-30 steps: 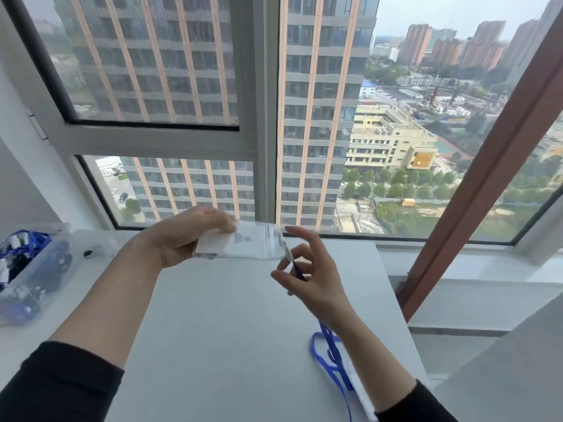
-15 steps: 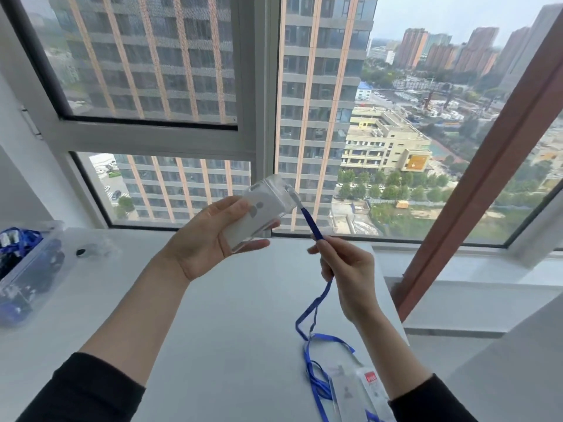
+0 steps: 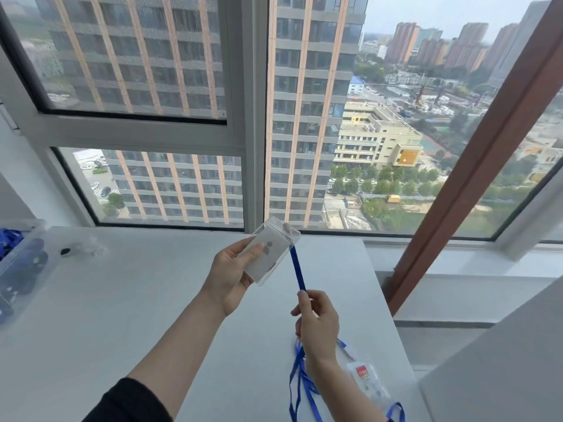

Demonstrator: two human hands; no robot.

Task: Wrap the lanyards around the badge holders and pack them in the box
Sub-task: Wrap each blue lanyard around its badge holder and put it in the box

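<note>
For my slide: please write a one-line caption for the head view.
Left hand holds a clear badge holder while right hand pinches its blue lanyard taut above the white table.

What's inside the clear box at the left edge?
Blue lanyards show through the clear box wall, plus dark blurred shapes. Anything beneath them is hidden; the frame edge cuts off the rest.

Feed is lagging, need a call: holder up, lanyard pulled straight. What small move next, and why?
Probably carry the right hand across the holder for a first turn: the left hand grips it, the lanyard runs straight from its top to the pinch, and nothing is wrapped yet.
</note>
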